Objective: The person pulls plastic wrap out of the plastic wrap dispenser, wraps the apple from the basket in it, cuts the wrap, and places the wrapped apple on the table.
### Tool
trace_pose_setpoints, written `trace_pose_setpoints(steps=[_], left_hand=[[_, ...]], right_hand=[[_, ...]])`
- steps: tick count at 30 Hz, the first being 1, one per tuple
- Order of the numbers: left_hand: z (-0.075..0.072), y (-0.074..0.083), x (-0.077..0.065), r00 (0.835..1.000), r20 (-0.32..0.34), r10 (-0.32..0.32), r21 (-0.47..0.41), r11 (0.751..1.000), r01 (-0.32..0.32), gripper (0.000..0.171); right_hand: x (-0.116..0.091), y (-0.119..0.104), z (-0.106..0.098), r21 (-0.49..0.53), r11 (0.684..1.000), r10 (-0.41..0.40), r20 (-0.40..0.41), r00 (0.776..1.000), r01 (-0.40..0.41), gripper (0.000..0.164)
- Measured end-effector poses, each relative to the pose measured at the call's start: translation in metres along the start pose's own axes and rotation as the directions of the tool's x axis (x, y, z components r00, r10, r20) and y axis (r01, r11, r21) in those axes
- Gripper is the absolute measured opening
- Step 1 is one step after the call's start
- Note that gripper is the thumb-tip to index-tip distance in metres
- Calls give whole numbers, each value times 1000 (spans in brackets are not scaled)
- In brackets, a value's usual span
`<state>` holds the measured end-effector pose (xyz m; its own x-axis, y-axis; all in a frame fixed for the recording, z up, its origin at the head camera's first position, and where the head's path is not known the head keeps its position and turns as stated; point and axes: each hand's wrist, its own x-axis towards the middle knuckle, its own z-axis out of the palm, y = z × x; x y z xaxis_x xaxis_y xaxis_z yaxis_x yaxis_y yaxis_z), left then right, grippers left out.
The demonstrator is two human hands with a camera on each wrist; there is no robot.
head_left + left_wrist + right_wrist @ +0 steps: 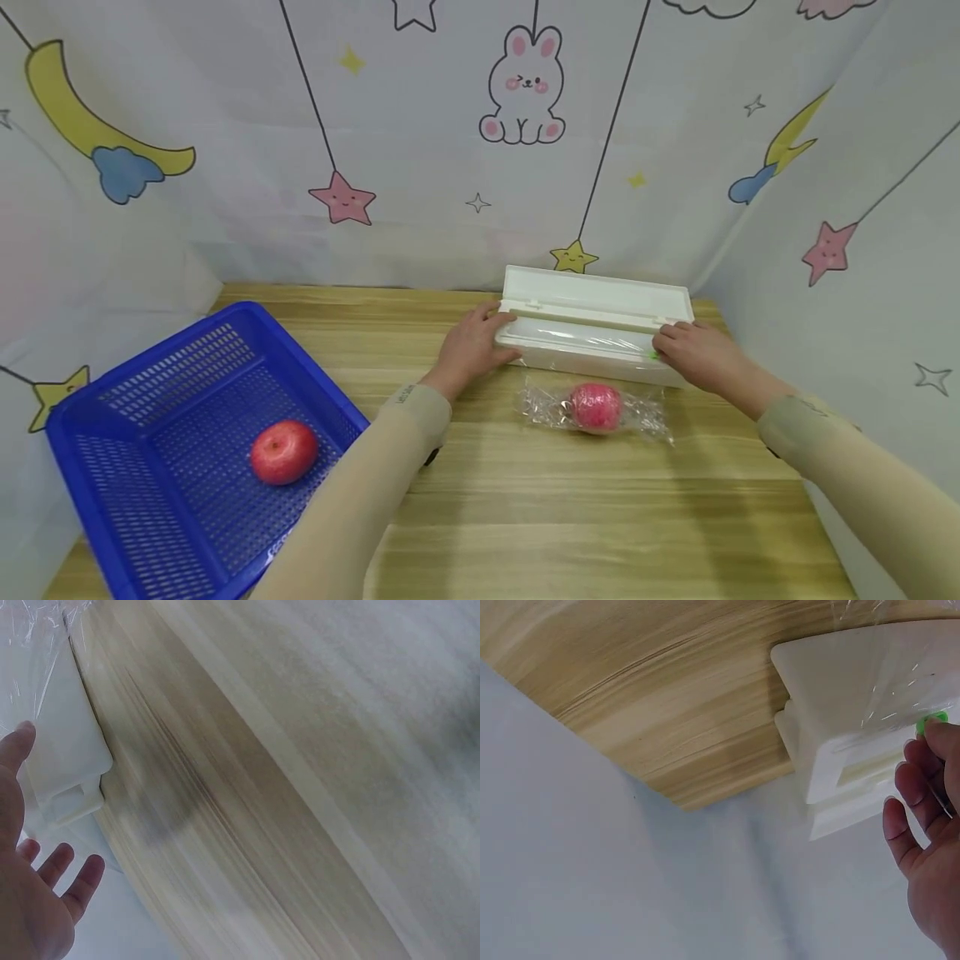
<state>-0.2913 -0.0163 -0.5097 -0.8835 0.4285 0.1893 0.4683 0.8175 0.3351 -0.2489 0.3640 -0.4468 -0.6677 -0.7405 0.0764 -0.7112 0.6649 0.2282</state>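
Note:
A long white cling film dispenser [600,362] lies at the back of the table, its lid [596,292] raised and clear film stretched over its front. My left hand [471,343] is at the dispenser's left end, thumb and fingers spread and fairly straight, as the left wrist view shows too. At the other end my right hand [701,357] pinches a small green slider [931,720] between thumb and forefinger. Just in front of the dispenser lies a pink-red round fruit [596,407] wrapped in clear film, whose loose ends stick out on both sides.
On the left a blue plastic basket [78,483] holds a red apple [284,452]. Patterned cloth walls [450,167] stand around the back and sides of the wooden table [600,525]. The left forearm crosses over the basket's right edge.

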Motion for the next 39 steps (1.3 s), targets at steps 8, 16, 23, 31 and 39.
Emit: trace_pose_setpoints(steps=[8,16,23,31,39], left_hand=[[1,4,1,1000,5,-14,-5,1000,14,67],[0,2,1,1000,16,-19,-12,1000,19,66],[-2,2,2,999,44,-23,-7,1000,24,67],[-5,6,-1,998,56,-15,-24,1000,17,70],[-3,10,-5,997,-54,49,-35,998,-51,61]], right_hand=[[-33,14,-4,-56,998,-17,4,1000,17,22],[-49,20,-5,-41,999,30,-19,999,-31,25],[-61,12,3,216,919,334,15,942,-329,24],[-90,-15,39,588,565,639,130,758,-578,28],[-76,-32,50,544,646,637,4,771,-536,28]])
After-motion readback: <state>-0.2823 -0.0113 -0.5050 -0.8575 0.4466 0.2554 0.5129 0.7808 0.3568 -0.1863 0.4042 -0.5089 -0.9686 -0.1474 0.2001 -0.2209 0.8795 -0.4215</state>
